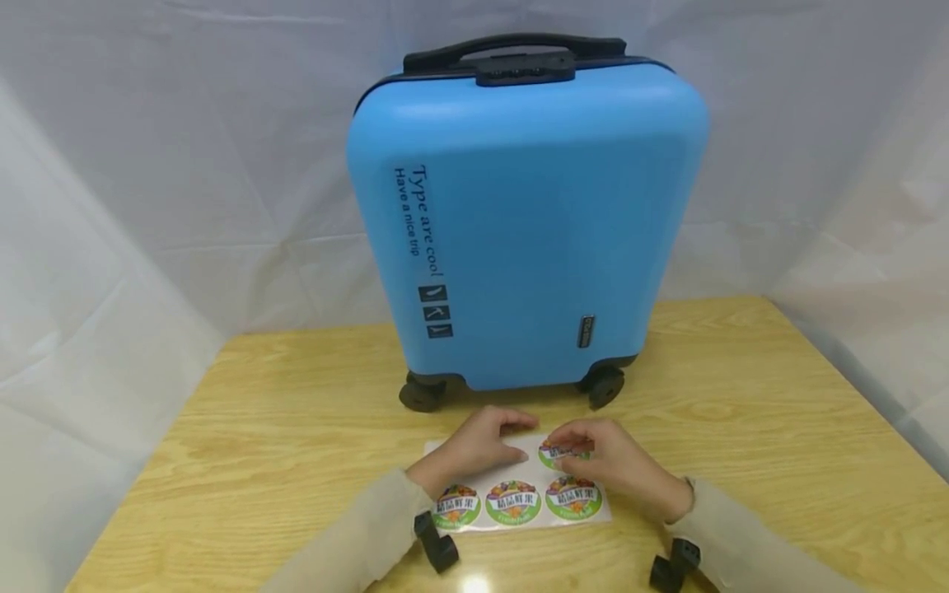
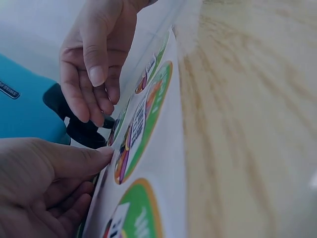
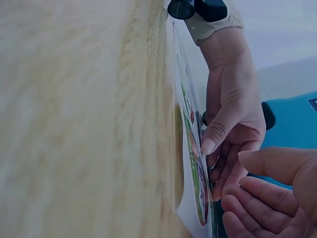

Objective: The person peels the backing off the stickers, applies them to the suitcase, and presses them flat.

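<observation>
A white sheet of round fruit stickers [image 1: 513, 504] lies flat on the table, each printed with green, orange and dark lettering. Over its upper left part rests my left hand [image 1: 478, 445], thumb tip at the paper and fingers loosely bent toward the far edge. My right hand [image 1: 604, 457] hovers at the upper right sticker [image 1: 550, 458] and partly covers it; its thumb and fingers are apart with nothing between them. In the left wrist view, the left thumb [image 2: 89, 159] points along the sheet, with the right hand [image 2: 96, 64] beyond it.
A blue suitcase [image 1: 534, 239] with a black handle [image 1: 519, 45] stands upright behind the sheet, its black wheels [image 1: 606, 387] on the wooden table [image 1: 296, 412]. White cloth [image 1: 185, 165] hangs behind and at both sides. A black camera mount sits on each wrist.
</observation>
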`<state>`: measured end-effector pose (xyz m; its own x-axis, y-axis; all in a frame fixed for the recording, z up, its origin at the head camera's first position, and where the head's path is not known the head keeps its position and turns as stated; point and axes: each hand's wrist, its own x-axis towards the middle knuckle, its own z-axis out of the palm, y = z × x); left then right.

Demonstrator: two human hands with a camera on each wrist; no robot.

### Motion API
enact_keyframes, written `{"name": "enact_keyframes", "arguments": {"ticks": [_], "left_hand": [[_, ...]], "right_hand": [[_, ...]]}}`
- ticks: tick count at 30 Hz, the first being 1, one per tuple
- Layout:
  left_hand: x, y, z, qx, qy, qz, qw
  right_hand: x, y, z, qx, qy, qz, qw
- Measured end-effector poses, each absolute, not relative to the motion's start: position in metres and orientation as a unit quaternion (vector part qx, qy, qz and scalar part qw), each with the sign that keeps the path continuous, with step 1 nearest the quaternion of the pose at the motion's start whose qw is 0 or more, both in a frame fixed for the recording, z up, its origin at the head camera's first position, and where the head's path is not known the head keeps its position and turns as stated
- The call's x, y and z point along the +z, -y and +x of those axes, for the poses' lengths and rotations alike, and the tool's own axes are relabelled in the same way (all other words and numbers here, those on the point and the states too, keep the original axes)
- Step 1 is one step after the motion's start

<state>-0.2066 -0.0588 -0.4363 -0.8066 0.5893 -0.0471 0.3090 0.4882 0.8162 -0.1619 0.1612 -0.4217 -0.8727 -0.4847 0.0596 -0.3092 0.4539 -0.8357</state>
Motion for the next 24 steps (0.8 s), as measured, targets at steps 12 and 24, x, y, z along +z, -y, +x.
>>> {"name": "enact_keyframes", "arguments": {"ticks": [12,24], "left_hand": [[-0.429,0.057,-0.203,0.39,-0.868,0.269,0.151],[-0.426,0.053,-0.201,0.383,-0.873,0.262,0.151]], "right_hand": [[-0.421,-0.162,-0.161,-0.488,-0.839,-0.208,0.124],[-0.424,-0.161,-0.159,-0.486,-0.838,-0.213,0.127]]}}
